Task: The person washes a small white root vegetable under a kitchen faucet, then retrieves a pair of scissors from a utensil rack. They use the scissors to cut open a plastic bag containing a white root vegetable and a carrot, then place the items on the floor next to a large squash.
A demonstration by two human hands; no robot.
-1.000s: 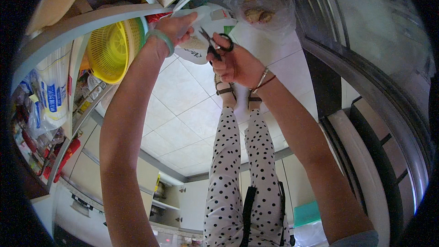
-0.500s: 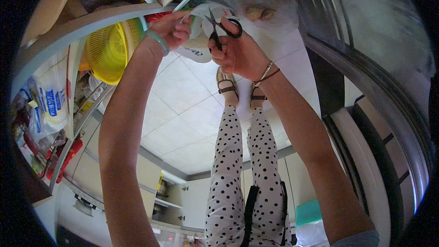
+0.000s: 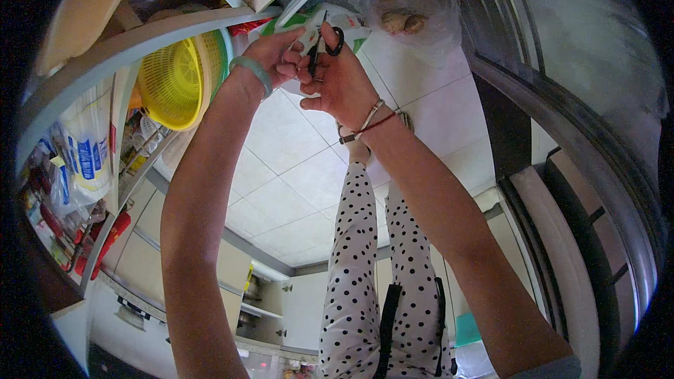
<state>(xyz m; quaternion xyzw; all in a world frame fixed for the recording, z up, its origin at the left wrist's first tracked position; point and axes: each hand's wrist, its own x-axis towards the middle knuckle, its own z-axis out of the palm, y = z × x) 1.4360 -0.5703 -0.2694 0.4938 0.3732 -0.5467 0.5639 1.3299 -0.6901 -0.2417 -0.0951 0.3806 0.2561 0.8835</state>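
My left hand (image 3: 274, 56), with a pale green bangle at the wrist, has its fingers closed on the upper part of a white plastic bag (image 3: 354, 22) with green patches. Close against its right side is my right hand (image 3: 340, 81), wrapped round black-handled scissors (image 3: 335, 41). The scissor blades point up and away, over the bag. Both hands partly cover the bag, so its contents and the exact spot where the blades meet it are hidden.
Left of my hands, yellow baskets (image 3: 170, 81) stand by a shelf holding packages (image 3: 84, 151). Beyond to the right lies a clear plastic bag (image 3: 442, 10) with brownish lumps (image 3: 404, 22). A dark-framed glass door (image 3: 562, 98) curves along the right. Below is a tiled floor (image 3: 281, 168).
My right hand has moved left with the scissors, up against my left hand. The white bag has shifted and shows more green. My feet have changed position.
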